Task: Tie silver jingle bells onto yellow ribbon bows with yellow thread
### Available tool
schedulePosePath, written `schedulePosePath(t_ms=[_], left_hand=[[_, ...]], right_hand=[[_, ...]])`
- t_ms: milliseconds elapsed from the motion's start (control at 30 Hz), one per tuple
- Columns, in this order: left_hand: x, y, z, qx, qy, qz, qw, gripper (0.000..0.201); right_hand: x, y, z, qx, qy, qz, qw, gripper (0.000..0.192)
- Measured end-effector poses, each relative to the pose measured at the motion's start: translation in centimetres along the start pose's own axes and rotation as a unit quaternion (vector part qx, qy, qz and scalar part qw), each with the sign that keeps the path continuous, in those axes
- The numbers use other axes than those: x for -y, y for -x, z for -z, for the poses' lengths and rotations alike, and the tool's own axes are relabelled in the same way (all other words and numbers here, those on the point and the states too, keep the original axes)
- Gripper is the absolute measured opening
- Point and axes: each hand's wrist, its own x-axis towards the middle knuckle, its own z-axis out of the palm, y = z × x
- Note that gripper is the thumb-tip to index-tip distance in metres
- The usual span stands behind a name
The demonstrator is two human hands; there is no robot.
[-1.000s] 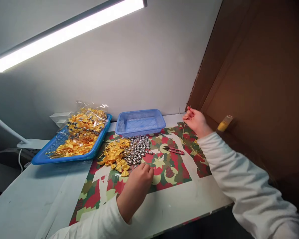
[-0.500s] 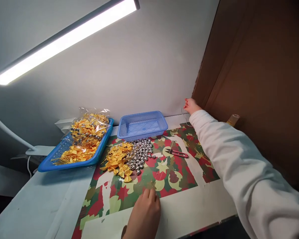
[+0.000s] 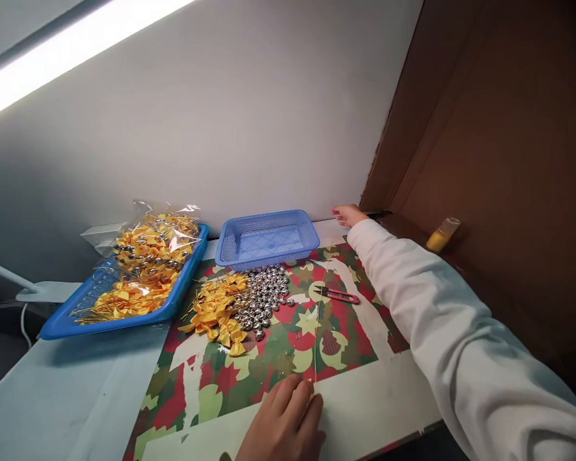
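Observation:
A thin gold thread [image 3: 318, 333] runs taut across the patterned mat [image 3: 211, 384] between my two hands. My left hand [image 3: 288, 419] rests on the mat's near edge and pinches the thread's near end with thumb and fingertips. My right hand [image 3: 348, 214], in a white sleeve, reaches to the back of the table by the wall, its fingers closed on the far end. To the left of the thread lie a pile of yellow ribbon bows [image 3: 218, 310] and a heap of silver bells [image 3: 264, 294].
Red thread snips [image 3: 338, 295] lie on the mat under my right forearm. A small blue basket [image 3: 264, 238] stands behind the bells. A larger blue tray [image 3: 77, 320] at the left holds a bag of bows. A yellow spool [image 3: 441, 234] leans on the brown cardboard wall [image 3: 499, 160].
My left hand drew back from the bells to the mat's near edge. My right hand moved from above the mat to the back by the wall, stretching the thread.

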Motion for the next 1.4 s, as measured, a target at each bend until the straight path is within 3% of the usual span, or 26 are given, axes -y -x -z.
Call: schedulePosePath(t_ms=[167, 233, 300, 333, 367, 400, 433, 467, 567, 667, 900, 1000, 1167, 1267, 1400], left_hand=[[0.7, 0.5, 1.9, -0.007, 0.031, -0.017, 0.999, 0.025], [0.9, 1.0, 2.3, 0.007, 0.043, -0.012, 0.999, 0.025], [1.0, 1.2, 2.4, 0.033, 0.044, -0.011, 0.998, 0.025], [1.1, 1.2, 2.4, 0.048, 0.043, -0.015, 0.998, 0.025], [1.2, 1.0, 2.3, 0.065, 0.042, -0.02, 0.997, 0.026], [1.3, 0.8, 2.3, 0.079, 0.043, -0.029, 0.996, 0.027], [1.5, 0.5, 2.2, 0.092, 0.046, -0.043, 0.994, 0.027], [1.6, 0.1, 2.1, 0.106, 0.049, -0.057, 0.992, 0.027], [1.9, -0.8, 2.0, 0.161, 0.047, -0.073, 0.983, 0.022], [1.7, -1.0, 1.8, 0.192, 0.015, -0.064, 0.979, 0.014], [0.2, -0.8, 1.1, 0.174, -0.061, -0.028, 0.982, 0.01], [0.0, -1.1, 0.6, 0.181, -0.077, -0.001, 0.98, 0.013], [0.4, -2.1, -0.2, 0.188, -0.082, 0.036, 0.978, 0.014], [0.6, -2.8, -0.6, 0.197, -0.079, 0.046, 0.976, 0.017], [0.3, -3.8, -0.3, 0.186, -0.052, 0.076, 0.978, 0.019]], right_hand=[[1.0, 3.5, 0.9, 0.003, 0.103, 0.133, 0.986, 0.018], [0.4, 7.1, 1.1, 0.044, 0.123, 0.206, 0.97, 0.013], [-1.3, 12.0, 1.2, 0.124, 0.141, 0.267, 0.945, 0.011], [-2.4, 14.6, 1.2, 0.202, 0.155, 0.307, 0.917, 0.011], [-3.7, 17.1, 1.3, 0.335, 0.194, 0.403, 0.829, 0.011], [-5.0, 19.5, 1.3, 0.418, 0.22, 0.474, 0.743, 0.011], [-6.3, 21.5, 1.3, 0.456, 0.25, 0.507, 0.687, 0.011], [-7.4, 23.1, 1.3, 0.474, 0.279, 0.523, 0.651, 0.013], [-9.4, 25.4, 1.2, 0.445, 0.333, 0.529, 0.641, 0.009], [-9.3, 25.0, 1.1, 0.415, 0.369, 0.541, 0.632, 0.01], [-8.7, 24.5, 1.2, 0.425, 0.378, 0.551, 0.61, 0.003], [-9.2, 24.8, 0.7, 0.405, 0.404, 0.576, 0.584, 0.012], [-9.6, 23.8, -0.5, 0.331, 0.46, 0.632, 0.53, 0.01], [-9.2, 22.9, -1.0, 0.305, 0.475, 0.633, 0.53, 0.011], [-9.0, 22.5, -1.4, 0.299, 0.464, 0.623, 0.554, 0.015]])
